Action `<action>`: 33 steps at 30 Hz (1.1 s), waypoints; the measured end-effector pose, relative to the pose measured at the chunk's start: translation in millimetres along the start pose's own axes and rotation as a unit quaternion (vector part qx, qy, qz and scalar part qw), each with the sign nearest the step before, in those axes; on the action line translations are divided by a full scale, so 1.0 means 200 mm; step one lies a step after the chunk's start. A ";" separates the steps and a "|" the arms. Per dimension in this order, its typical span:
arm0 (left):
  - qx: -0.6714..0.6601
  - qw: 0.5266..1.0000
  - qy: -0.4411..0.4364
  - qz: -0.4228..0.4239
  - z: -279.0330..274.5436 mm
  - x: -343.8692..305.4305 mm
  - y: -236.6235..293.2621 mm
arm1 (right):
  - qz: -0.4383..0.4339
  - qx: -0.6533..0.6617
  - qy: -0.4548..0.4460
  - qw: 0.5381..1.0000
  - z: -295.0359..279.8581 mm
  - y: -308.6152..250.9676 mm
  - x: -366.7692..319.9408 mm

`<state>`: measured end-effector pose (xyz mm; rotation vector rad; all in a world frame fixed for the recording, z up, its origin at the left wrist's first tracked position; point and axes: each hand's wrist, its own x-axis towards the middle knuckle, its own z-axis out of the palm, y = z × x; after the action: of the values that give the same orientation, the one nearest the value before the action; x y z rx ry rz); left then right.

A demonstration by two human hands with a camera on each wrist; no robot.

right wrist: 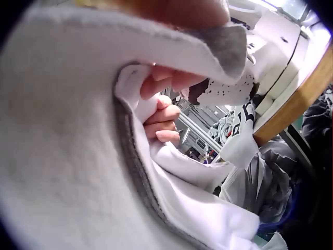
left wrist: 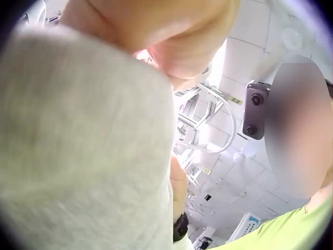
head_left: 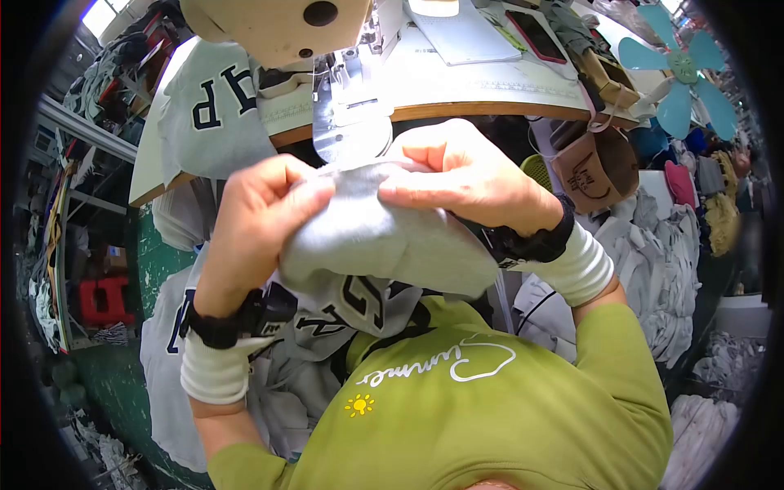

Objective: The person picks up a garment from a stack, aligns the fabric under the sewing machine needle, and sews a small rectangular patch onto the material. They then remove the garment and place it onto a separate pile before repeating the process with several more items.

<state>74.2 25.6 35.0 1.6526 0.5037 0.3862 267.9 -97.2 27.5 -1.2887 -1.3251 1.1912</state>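
A light grey piece of fabric (head_left: 392,237) is stretched between both hands in front of the sewing machine. On its left side, my left hand (head_left: 249,224) pinches the upper edge between thumb and fingers. My right hand (head_left: 482,175) pinches the same edge a short way to the right. In the right wrist view the fabric (right wrist: 62,120) shows a folded layer with a darker raw edge, and left-hand fingers (right wrist: 164,122) appear beyond it. The cloth (left wrist: 88,135) fills much of the left wrist view. Below hangs grey cloth with dark letters (head_left: 359,306).
The sewing machine head (head_left: 269,28) overhangs its narrow metal bed (head_left: 351,131), just beyond the hands. A lettered grey piece (head_left: 212,114) drapes over the table edge at left. A phone (head_left: 535,37), a tablet-like slab (head_left: 465,37) and a fan (head_left: 682,69) are at right.
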 end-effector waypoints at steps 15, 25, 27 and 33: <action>0.097 0.969 0.150 0.170 -0.08 0.43 -0.17 | -0.401 -0.357 0.183 0.823 -0.23 0.13 0.27; 0.500 0.717 0.279 0.397 0.13 0.17 -0.02 | -0.211 -0.169 0.138 0.953 -0.26 0.06 0.31; 0.463 0.802 0.157 0.341 0.22 0.12 -0.01 | -0.200 -0.079 0.126 0.968 -0.27 0.08 0.31; 0.497 0.774 0.181 0.349 0.21 0.12 -0.04 | -0.258 -0.173 0.084 0.947 -0.35 0.10 0.36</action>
<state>116.2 4.3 20.2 2.8323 0.3592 1.1489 336.3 -22.8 15.6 -1.1443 -1.6569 0.4895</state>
